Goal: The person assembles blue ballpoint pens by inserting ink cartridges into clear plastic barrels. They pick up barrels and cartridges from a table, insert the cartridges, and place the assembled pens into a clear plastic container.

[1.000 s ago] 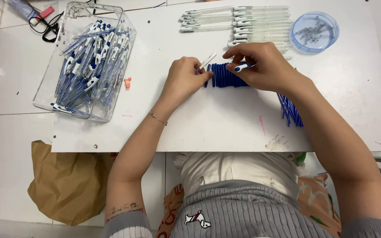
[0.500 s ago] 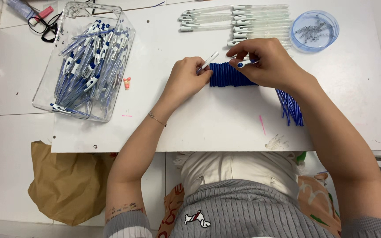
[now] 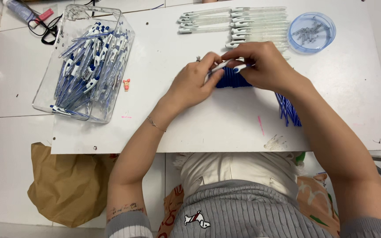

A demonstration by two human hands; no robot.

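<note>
Hands meet mid-table: left hand [image 3: 195, 83] and right hand [image 3: 261, 66] pinch opposite ends of a clear plastic pen barrel with blue tip [image 3: 228, 66], long axis left-right, above blue refills [image 3: 232, 80].

Bare table [image 3: 155, 53] separates pen tray [image 3: 84, 66] from barrels [image 3: 239, 22].

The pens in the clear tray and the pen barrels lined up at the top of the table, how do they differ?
The pens in the clear tray lie in a loose, crisscrossed heap, while the pen barrels at the table's far edge lie in neat parallel rows. The tray pens show blue inside and blue tips; the barrels look clear and pale, seemingly without blue refills. The tray pens sit inside a container; the barrels rest directly on the white table. Both have white clips.
</note>
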